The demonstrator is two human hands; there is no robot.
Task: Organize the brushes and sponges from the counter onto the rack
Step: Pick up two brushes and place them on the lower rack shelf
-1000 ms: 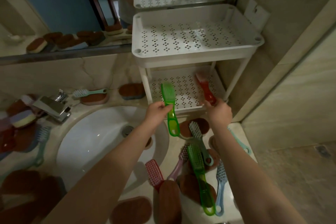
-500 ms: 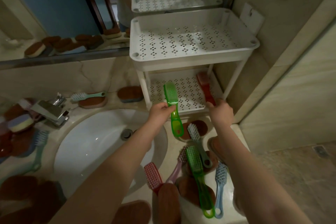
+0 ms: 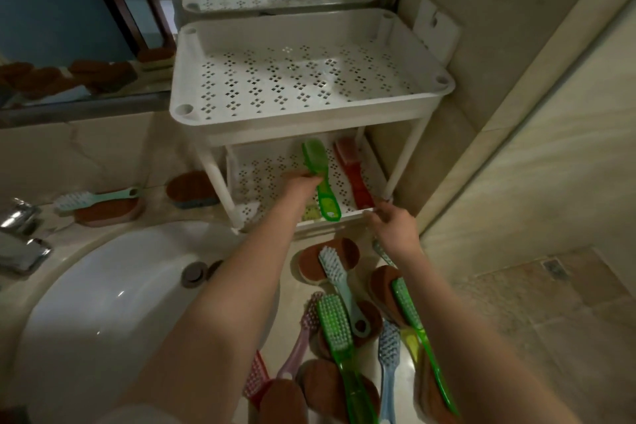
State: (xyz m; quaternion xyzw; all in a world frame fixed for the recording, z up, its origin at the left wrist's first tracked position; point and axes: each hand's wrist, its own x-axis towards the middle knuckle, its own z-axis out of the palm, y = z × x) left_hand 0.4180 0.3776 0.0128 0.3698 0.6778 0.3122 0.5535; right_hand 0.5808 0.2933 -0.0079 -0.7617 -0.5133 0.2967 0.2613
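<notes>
A white two-tier rack (image 3: 303, 129) stands on the counter at the back, its top shelf bare. My left hand (image 3: 301, 184) grips a green brush (image 3: 320, 175) by its middle, the head reaching in over the lower shelf (image 3: 272, 175). A red brush (image 3: 354, 175) lies on the right side of that shelf. My right hand (image 3: 392, 224) hovers just in front of the shelf's rim, fingers apart, holding nothing. On the counter below lie several brushes, among them a green brush (image 3: 337, 330) and a pale blue brush (image 3: 389, 348), over brown sponges (image 3: 327, 260).
A white sink basin (image 3: 103, 303) fills the lower left, with a chrome tap (image 3: 20, 237) at its left. A mint brush (image 3: 93, 198) rests on a brown sponge behind the basin; another sponge (image 3: 191, 187) sits beside the rack's leg. A mirror lies behind, a wall to the right.
My left hand carried the green brush forward into the lower shelf. My right hand let go of the red brush, which now lies on the shelf, and drew back to the rim.
</notes>
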